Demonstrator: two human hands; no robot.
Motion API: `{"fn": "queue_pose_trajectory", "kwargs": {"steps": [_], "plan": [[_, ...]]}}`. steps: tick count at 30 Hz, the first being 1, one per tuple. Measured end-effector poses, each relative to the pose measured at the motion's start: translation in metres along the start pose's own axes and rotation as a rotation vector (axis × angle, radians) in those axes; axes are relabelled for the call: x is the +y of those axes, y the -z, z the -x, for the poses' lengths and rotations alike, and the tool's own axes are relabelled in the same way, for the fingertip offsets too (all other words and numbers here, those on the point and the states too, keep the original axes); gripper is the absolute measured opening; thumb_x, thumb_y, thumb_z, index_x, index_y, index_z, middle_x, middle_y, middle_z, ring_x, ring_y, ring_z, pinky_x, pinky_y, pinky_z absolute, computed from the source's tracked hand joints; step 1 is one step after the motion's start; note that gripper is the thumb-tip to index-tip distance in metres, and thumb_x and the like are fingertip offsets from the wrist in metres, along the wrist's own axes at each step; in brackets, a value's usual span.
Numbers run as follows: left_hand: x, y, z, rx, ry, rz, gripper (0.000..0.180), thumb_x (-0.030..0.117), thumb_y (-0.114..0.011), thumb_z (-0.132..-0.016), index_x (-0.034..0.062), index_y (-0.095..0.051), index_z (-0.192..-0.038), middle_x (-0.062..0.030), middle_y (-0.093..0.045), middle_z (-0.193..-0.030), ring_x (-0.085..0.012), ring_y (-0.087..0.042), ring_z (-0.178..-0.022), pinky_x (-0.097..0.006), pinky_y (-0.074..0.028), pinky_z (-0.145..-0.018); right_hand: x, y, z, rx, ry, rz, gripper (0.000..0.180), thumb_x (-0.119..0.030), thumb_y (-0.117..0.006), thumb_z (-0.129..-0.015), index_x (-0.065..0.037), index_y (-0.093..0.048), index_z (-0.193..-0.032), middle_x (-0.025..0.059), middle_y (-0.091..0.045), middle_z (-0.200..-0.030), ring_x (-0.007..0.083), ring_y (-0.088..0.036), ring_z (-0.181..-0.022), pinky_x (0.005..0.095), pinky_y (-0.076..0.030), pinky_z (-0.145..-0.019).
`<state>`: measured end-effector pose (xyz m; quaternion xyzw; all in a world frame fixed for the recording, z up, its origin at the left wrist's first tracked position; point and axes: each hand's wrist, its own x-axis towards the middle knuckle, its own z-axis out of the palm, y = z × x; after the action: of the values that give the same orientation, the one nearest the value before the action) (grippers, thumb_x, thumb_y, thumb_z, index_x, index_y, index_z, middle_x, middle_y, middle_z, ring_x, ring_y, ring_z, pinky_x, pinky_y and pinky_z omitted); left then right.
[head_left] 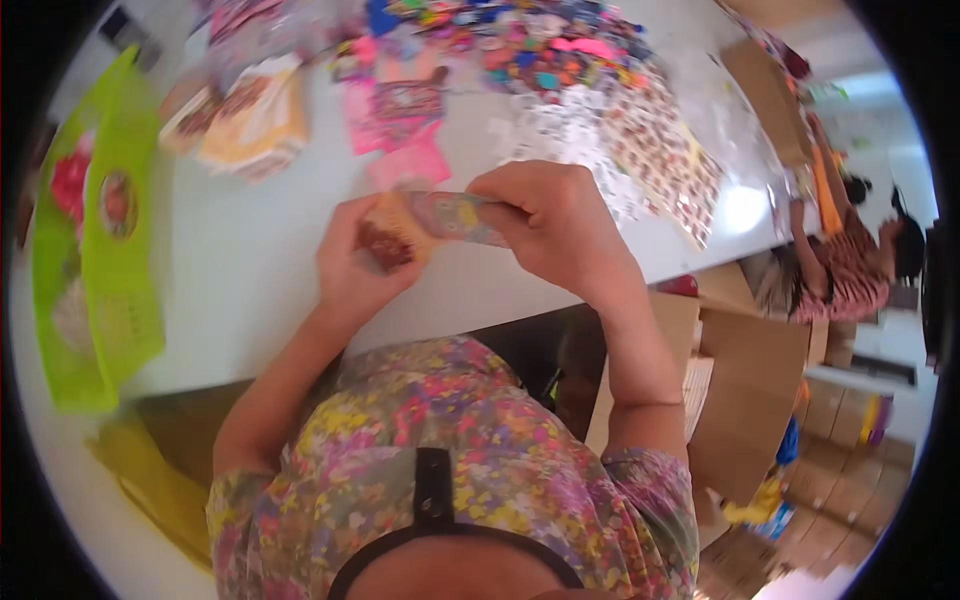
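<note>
Green bag [148, 265] stands at the table's [235, 290] left end; yellow packets [255, 135] lie stacked just beside it. Left hand [348, 262], fingers curled, grips a brown-and-yellow packet [386, 240] above the table's near edge. Pink packs [412, 165] lie just beyond. Patterned strip [455, 215] meets the packet's upper right; cannot tell whether its end sits inside. Right hand [560, 225] pinches the strip's other end, thumb against fingers. Farther right: white pieces [550, 140], a brown-spotted sheet [662, 145], an open carton [748, 405], a co-worker [850, 270].
</note>
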<state>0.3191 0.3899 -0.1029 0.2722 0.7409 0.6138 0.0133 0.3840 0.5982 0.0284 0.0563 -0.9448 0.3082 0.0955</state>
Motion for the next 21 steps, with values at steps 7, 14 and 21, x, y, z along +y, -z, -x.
{"fn": "queue_pose_trajectory", "kwargs": {"steps": [7,14,21], "plan": [[0.025,-0.011,-0.007,-0.221,-0.386,-0.260,0.068,0.007,-0.085,-0.060,0.0041,-0.051,-0.120,-0.0074,-0.057,-0.108,-0.0163,-0.059,-0.096,-0.030,-0.052,-0.080,-0.008,-0.016,0.017,-0.119,0.007,0.287,0.020,-0.002,-0.065,-0.074,-0.005,-0.063,-0.094,0.0105,-0.064,-0.080,0.0310,-0.063,-0.071,0.0392,-0.050,-0.062],[0.031,-0.032,-0.009,-0.197,-0.076,0.116,0.072,0.003,-0.084,-0.062,0.0029,-0.047,-0.123,-0.0057,-0.052,-0.113,-0.0154,-0.058,-0.102,-0.032,-0.053,-0.085,0.029,-0.028,0.037,0.174,-0.158,-0.522,0.037,-0.015,-0.074,-0.076,-0.006,-0.062,-0.110,0.0073,-0.066,-0.093,0.0159,-0.061,-0.071,0.0274,-0.050,-0.060],[0.027,-0.045,-0.013,-0.244,-0.018,0.126,0.071,0.003,-0.084,-0.063,0.0023,-0.045,-0.123,-0.0056,-0.049,-0.112,-0.0152,-0.056,-0.102,-0.032,-0.054,-0.085,0.234,0.043,0.084,0.881,-0.464,0.329,0.032,-0.031,-0.070,-0.084,-0.002,-0.070,-0.098,0.0083,-0.068,-0.096,0.0194,-0.062,-0.078,0.0313,-0.049,-0.069]]}}
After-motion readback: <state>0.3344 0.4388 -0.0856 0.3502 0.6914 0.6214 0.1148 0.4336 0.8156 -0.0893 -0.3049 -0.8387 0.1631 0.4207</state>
